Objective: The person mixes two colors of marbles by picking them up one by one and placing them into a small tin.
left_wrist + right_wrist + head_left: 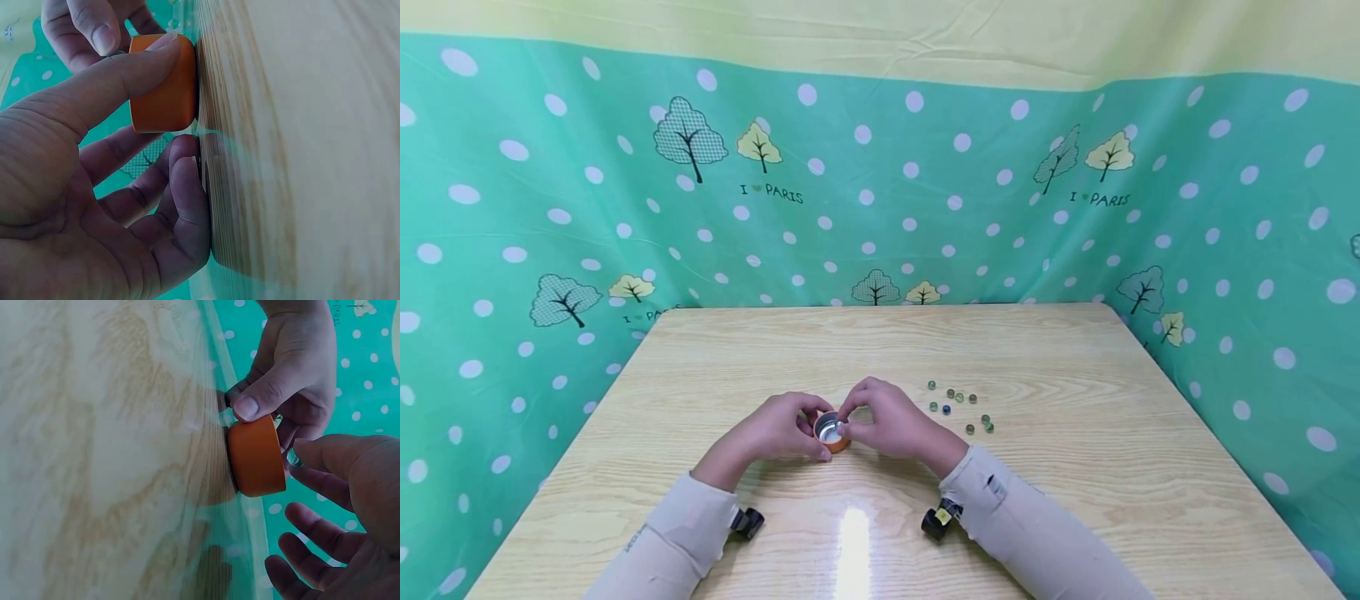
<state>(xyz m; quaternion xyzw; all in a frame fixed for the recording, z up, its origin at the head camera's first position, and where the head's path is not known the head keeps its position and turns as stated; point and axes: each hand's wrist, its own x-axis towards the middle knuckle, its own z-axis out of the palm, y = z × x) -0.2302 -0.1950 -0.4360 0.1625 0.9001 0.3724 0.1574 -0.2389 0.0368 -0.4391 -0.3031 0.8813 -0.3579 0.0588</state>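
Note:
A small orange bowl [833, 448] with a shiny metal inside stands on the table. My left hand [781, 427] grips its left side, the thumb [153, 62] against the near wall and fingers curled round behind. Just over the bowl's right rim, my right hand [889, 422] pinches a clear, greenish glass marble [294, 457] between thumb and index finger. In the right wrist view the other fingers of that hand [375, 494] hang apart from the bowl. Little of the bowl's inside shows.
Several loose glass marbles [959, 397], mostly green with a blue one [947, 410], lie on the wooden table [760, 350] to the right of my right hand. A green dotted curtain [880, 225] hangs along the table's back and sides.

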